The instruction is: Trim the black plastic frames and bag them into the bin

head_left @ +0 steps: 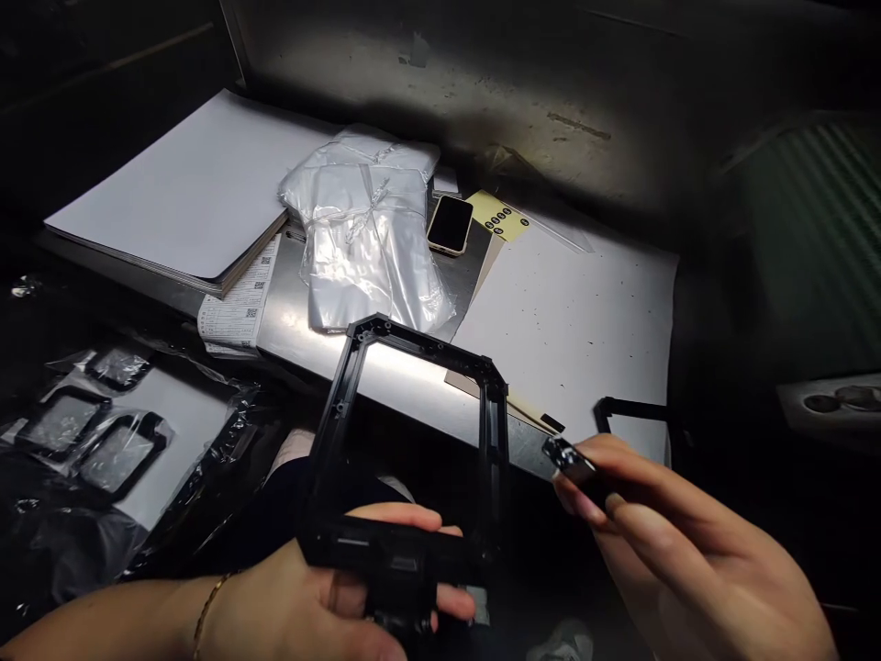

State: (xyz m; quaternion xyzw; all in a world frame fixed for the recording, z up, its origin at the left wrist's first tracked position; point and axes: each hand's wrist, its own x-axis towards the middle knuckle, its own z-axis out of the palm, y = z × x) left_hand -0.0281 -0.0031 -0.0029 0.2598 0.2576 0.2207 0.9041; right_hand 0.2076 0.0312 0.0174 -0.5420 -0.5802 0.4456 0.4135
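My left hand grips the lower edge of a black plastic frame and holds it upright over the front edge of the metal table. My right hand pinches a small shiny black part between thumb and fingers, just right of the frame's right bar and not touching it. A second black frame piece lies on the white sheet behind my right hand.
A bundle of clear plastic bags, a phone and a yellow sticker sheet lie at the back. White boards are stacked at left. Bagged black frames lie lower left. Label sheet hangs off the edge.
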